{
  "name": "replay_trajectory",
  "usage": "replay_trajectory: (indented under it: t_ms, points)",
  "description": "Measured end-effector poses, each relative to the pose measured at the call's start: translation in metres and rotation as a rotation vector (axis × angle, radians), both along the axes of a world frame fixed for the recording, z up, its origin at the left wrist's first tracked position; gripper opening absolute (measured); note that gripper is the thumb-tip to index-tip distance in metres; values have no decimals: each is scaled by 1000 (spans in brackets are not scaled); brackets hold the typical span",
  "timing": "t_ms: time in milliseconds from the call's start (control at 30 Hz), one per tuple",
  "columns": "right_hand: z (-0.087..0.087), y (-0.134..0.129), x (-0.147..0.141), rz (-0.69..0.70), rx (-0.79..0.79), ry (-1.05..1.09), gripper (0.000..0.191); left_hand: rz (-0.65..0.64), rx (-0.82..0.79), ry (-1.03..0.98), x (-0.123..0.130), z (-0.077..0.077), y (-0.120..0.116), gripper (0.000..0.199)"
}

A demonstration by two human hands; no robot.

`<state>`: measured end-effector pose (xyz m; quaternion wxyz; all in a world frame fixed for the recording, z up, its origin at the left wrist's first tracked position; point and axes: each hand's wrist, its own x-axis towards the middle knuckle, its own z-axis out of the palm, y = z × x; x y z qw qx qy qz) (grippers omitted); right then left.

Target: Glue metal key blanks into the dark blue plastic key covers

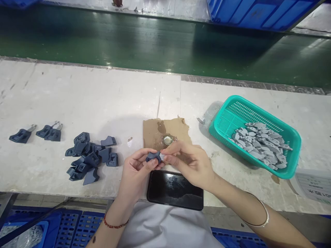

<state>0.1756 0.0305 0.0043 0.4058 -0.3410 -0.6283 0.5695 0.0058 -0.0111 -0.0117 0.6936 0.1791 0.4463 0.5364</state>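
Between the fingers of my left hand (138, 168) is a dark blue-grey plastic piece (153, 157). My right hand (190, 163) pinches a small light grey piece (162, 156) against the right end of the dark one; how far the two fit together is hidden by the fingertips. Just beyond the hands, a bottle cap (168, 139) with shiny liquid in it rests on a torn piece of cardboard (151, 134). To the left lies a heap of similar dark plastic pieces (91, 159). On the right, a green basket (296, 144) holds many small grey pieces (261, 141).
A black phone (175, 190) lies below my hands near the table's front edge. At the far left, several dark pieces with light grey ends (20, 136) sit apart. A green conveyor belt (155, 44) runs behind the table (116, 93). A blue crate (258, 13) stands beyond it.
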Motion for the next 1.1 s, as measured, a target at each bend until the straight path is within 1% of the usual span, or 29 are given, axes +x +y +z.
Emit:
replay_trajectory:
  t_ms: [133,200,267,333,400,467,567,700,833,900,967,1000,1033,1067,1100]
  points:
    - [5,2,2,29,47,-79,8,-11,23,25,0,-3,-1,19]
    - [8,3,4,66,-8,-76,6,-16,31,34,-1,-4,-2,18]
    - [11,5,8,116,-103,-85,6,-33,44,67,-3,-3,-4,16]
    - [14,8,12,141,-172,-144,10,-73,67,181,-7,2,-5,13]
    - [17,10,15,149,-192,-217,13,-129,105,370,-12,9,-5,11]
    - [18,12,17,162,-166,-246,10,-162,154,549,-15,16,-4,8]
    - [19,12,16,180,-111,-261,14,-165,215,683,-15,22,-2,5]
    - [17,8,16,163,-56,-329,15,-176,269,776,-16,25,0,6]
    - [16,4,15,129,1,-327,14,-198,286,801,-17,31,2,6]
    - [20,6,16,143,5,-312,14,-216,298,817,-17,37,4,5]
    - [27,12,21,172,34,-304,15,-244,329,839,-22,45,5,7]
    - [32,16,28,157,63,-306,16,-221,332,865,-28,49,6,9]
    - [36,21,37,100,100,-322,18,-157,317,908,-37,53,6,11]
    - [40,26,50,-2,135,-359,19,-37,283,977,-49,55,5,15]
    - [44,31,65,-149,165,-424,19,117,227,1065,-66,55,4,20]
